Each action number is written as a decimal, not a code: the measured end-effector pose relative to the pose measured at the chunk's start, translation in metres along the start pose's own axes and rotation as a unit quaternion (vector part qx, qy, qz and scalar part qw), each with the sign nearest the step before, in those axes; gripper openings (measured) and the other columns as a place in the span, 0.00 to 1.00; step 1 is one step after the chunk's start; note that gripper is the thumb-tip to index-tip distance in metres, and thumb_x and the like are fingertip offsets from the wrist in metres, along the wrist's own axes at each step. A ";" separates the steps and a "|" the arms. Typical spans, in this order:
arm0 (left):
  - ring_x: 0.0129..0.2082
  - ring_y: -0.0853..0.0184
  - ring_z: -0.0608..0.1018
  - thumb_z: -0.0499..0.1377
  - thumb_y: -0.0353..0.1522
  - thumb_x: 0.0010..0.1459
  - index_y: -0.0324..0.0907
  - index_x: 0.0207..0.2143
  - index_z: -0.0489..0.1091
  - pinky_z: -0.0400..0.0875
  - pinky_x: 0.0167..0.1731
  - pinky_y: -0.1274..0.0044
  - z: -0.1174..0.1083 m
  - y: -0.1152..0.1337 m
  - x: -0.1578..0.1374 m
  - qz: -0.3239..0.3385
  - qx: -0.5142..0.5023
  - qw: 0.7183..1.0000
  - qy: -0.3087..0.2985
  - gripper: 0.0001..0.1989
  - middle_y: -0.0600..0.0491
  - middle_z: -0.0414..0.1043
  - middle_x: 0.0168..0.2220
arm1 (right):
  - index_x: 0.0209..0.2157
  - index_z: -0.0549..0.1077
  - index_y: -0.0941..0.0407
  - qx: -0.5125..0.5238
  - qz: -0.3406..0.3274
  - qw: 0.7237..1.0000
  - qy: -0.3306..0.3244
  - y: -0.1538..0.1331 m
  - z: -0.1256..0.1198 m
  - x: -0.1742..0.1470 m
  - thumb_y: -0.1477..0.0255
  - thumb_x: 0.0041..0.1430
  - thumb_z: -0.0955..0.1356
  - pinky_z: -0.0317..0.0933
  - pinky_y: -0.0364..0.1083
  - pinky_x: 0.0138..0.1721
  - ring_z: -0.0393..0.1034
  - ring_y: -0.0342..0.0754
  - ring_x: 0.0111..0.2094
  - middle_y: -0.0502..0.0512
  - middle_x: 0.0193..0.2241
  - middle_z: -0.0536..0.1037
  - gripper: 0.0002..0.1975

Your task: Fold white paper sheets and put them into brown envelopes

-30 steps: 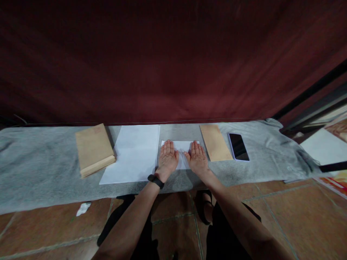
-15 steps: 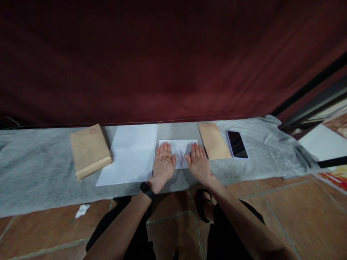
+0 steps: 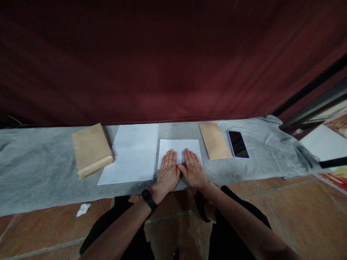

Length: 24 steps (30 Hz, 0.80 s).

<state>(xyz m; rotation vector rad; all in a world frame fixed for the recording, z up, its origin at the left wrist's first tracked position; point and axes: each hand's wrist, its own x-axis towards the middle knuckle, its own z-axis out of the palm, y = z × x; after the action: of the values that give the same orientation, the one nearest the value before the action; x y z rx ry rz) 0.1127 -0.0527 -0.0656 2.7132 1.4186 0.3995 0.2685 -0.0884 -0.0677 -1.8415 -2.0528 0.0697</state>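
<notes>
Just below the frame's centre, the small white sheet of paper point(image 3: 179, 144) lies on the grey-covered desk point(image 3: 179, 130). The left hand point(image 3: 168, 171) and right hand point(image 3: 193, 169) press flat on its lower part, empty-palmed, thumbs meeting or nearly so. Half a second ago they were wider apart and higher up the sheet; the brown envelope point(image 3: 215, 141) still lies to the right.

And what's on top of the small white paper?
The left hand and right hand lie flat across the near part of the small white paper. The paper's surface beneath them is covered, so I can't see it.
</notes>
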 end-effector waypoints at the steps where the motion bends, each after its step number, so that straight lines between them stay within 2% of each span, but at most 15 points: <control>1: 0.73 0.56 0.46 0.42 0.30 0.68 0.26 0.69 0.46 0.51 0.69 0.60 -0.001 -0.001 -0.001 -0.007 0.004 1.000 0.003 0.30 0.34 0.47 0.71 | 0.69 0.53 0.67 -0.005 0.004 1.000 0.006 0.001 0.000 -0.002 0.56 0.73 0.54 0.46 0.57 0.70 0.47 0.56 0.71 0.68 0.70 0.54 0.35; 6: 0.72 0.55 0.48 0.44 0.35 0.70 0.27 0.70 0.44 0.51 0.69 0.59 -0.002 -0.004 -0.007 -0.038 0.018 0.999 0.024 0.31 0.33 0.48 0.71 | 0.69 0.53 0.71 -0.031 0.024 0.999 0.037 0.006 0.000 -0.010 0.55 0.72 0.55 0.47 0.60 0.69 0.46 0.60 0.71 0.74 0.69 0.54 0.37; 11: 0.72 0.53 0.50 0.45 0.38 0.70 0.29 0.70 0.43 0.54 0.68 0.57 0.001 -0.007 -0.015 -0.052 0.009 0.998 0.032 0.33 0.32 0.48 0.71 | 0.70 0.49 0.71 -0.042 0.051 0.996 0.057 0.008 0.000 -0.019 0.54 0.72 0.55 0.48 0.63 0.68 0.46 0.63 0.71 0.76 0.69 0.52 0.38; 16: 0.72 0.50 0.50 0.45 0.38 0.69 0.24 0.68 0.47 0.53 0.68 0.56 -0.007 -0.006 -0.023 -0.076 0.009 0.997 0.020 0.33 0.29 0.48 0.70 | 0.69 0.50 0.71 -0.057 0.078 0.992 0.077 0.011 0.001 -0.027 0.54 0.72 0.55 0.49 0.62 0.67 0.48 0.64 0.70 0.76 0.69 0.53 0.39; 18: 0.72 0.51 0.49 0.45 0.37 0.69 0.26 0.69 0.45 0.52 0.68 0.56 -0.012 -0.002 -0.025 -0.066 -0.002 0.997 0.032 0.33 0.31 0.47 0.71 | 0.70 0.49 0.70 -0.057 0.086 0.992 0.079 0.012 -0.001 -0.028 0.54 0.72 0.55 0.49 0.63 0.67 0.48 0.63 0.70 0.76 0.69 0.54 0.38; 21: 0.72 0.55 0.49 0.43 0.36 0.69 0.30 0.71 0.42 0.53 0.68 0.57 -0.014 0.011 -0.026 -0.013 -0.033 0.999 0.038 0.32 0.36 0.47 0.71 | 0.70 0.49 0.70 -0.054 0.085 0.992 0.071 0.011 -0.007 -0.027 0.56 0.73 0.54 0.48 0.64 0.67 0.46 0.63 0.71 0.75 0.69 0.53 0.37; 24: 0.72 0.55 0.50 0.44 0.35 0.69 0.29 0.70 0.46 0.54 0.68 0.59 -0.011 0.025 -0.027 0.040 -0.048 0.998 0.014 0.31 0.36 0.50 0.71 | 0.70 0.49 0.69 -0.023 0.056 0.998 0.032 0.002 -0.014 -0.024 0.57 0.74 0.51 0.47 0.61 0.69 0.42 0.58 0.72 0.71 0.70 0.51 0.35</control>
<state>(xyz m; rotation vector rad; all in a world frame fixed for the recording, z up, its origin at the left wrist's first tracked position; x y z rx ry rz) 0.1148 -0.0898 -0.0560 2.7034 1.2640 0.4993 0.2766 -0.1143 -0.0609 -1.9593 -1.9226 -0.0070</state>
